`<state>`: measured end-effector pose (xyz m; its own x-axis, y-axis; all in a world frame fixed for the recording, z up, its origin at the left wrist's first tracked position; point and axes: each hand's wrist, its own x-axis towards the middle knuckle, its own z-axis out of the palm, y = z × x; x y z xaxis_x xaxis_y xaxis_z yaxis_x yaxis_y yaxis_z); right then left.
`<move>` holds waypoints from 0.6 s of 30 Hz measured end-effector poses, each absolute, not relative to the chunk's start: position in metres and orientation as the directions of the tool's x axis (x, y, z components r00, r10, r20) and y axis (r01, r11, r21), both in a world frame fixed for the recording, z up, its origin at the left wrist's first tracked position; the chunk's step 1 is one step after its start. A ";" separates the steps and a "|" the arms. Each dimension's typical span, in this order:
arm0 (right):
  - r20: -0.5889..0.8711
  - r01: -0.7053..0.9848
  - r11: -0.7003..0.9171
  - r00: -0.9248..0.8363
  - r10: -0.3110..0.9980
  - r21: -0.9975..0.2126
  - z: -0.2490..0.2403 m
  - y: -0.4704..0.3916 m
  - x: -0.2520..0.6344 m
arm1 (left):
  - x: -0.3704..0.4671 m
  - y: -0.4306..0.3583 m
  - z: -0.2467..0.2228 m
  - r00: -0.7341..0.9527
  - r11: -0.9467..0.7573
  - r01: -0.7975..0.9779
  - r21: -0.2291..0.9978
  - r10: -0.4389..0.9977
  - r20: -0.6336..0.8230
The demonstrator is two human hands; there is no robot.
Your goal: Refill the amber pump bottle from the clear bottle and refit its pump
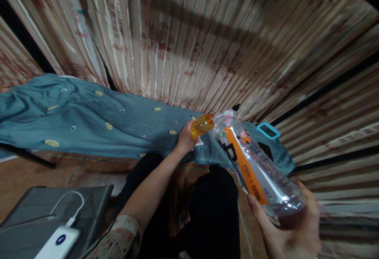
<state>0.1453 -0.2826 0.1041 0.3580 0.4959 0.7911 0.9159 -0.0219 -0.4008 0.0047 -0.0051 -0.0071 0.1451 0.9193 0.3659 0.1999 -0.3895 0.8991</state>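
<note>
My left hand (pixel 185 139) is closed around a small amber see-through bottle (pixel 202 126), tilted with its narrower end to the right. In my right hand (pixel 299 235) is a large clear plastic bottle (pixel 266 164) with an orange label. I grip it near its base, and its top end points up and left at the small bottle. The two bottles' ends overlap in view; I cannot tell whether they touch. A bit of white material (pixel 199 142) shows just below the left hand, its kind unclear.
A teal patterned cloth (pixel 130 113) covers the long surface ahead. A blue-framed digital display (pixel 268 131) and a small black object (pixel 236 107) are at right. A white power bank (pixel 59 243) with a cable lies on a grey seat (pixel 26 207). Curtains (pixel 177 34) hang behind.
</note>
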 end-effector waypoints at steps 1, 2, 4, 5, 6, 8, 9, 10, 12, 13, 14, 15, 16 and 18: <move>0.782 0.912 -0.032 0.368 0.503 -0.408 0.105 -0.283 0.145 | 0.005 -0.005 -0.007 0.145 -0.386 0.200 0.900 0.921 0.363; 0.771 0.908 -0.045 0.380 0.512 -0.417 0.106 -0.283 0.145 | 0.005 -0.005 -0.006 0.144 -0.385 0.200 0.901 0.921 0.361; 0.754 0.901 -0.070 0.400 0.522 -0.429 0.108 -0.284 0.143 | 0.005 -0.005 -0.006 0.142 -0.388 0.201 0.900 0.920 0.365; 0.750 0.899 -0.078 0.406 0.522 -0.432 0.109 -0.284 0.143 | 0.005 -0.005 -0.006 0.141 -0.390 0.203 0.898 0.919 0.367; 0.751 0.898 -0.082 0.409 0.518 -0.432 0.109 -0.284 0.143 | 0.005 -0.005 -0.006 0.141 -0.390 0.207 0.897 0.920 0.367; 0.752 0.896 -0.076 0.410 0.516 -0.437 0.109 -0.284 0.143 | 0.005 -0.005 -0.006 0.142 -0.390 0.215 0.895 0.919 0.367; 0.748 0.893 -0.074 0.414 0.519 -0.444 0.109 -0.284 0.143 | 0.005 -0.005 -0.006 0.142 -0.391 0.216 0.895 0.919 0.367; 0.742 0.889 -0.074 0.421 0.521 -0.452 0.109 -0.285 0.144 | 0.005 -0.005 -0.006 0.140 -0.391 0.214 0.895 0.919 0.368; 0.730 0.880 -0.092 0.441 0.523 -0.466 0.108 -0.285 0.145 | 0.006 -0.005 -0.006 0.136 -0.392 0.205 0.897 0.919 0.371; 0.727 0.879 -0.103 0.446 0.522 -0.465 0.108 -0.285 0.146 | 0.006 -0.005 -0.007 0.133 -0.392 0.201 0.898 0.919 0.372; 0.730 0.881 -0.106 0.445 0.519 -0.462 0.108 -0.285 0.146 | 0.006 -0.005 -0.007 0.129 -0.391 0.199 0.899 0.919 0.371; 0.732 0.883 -0.104 0.441 0.520 -0.458 0.108 -0.285 0.146 | 0.006 -0.005 -0.007 0.127 -0.390 0.197 0.900 0.920 0.371; 0.736 0.885 -0.093 0.434 0.519 -0.456 0.107 -0.284 0.145 | 0.006 -0.005 -0.007 0.128 -0.388 0.197 0.900 0.921 0.369; 0.756 0.889 -0.045 0.414 0.507 -0.456 0.106 -0.282 0.144 | 0.006 -0.006 -0.006 0.133 -0.384 0.200 0.901 0.922 0.363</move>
<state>0.1436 -0.2823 0.1063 0.4138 0.5075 0.7558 0.8887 -0.0452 -0.4563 0.0059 -0.0061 -0.0064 0.1329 0.9221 0.3634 0.1999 -0.3840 0.9014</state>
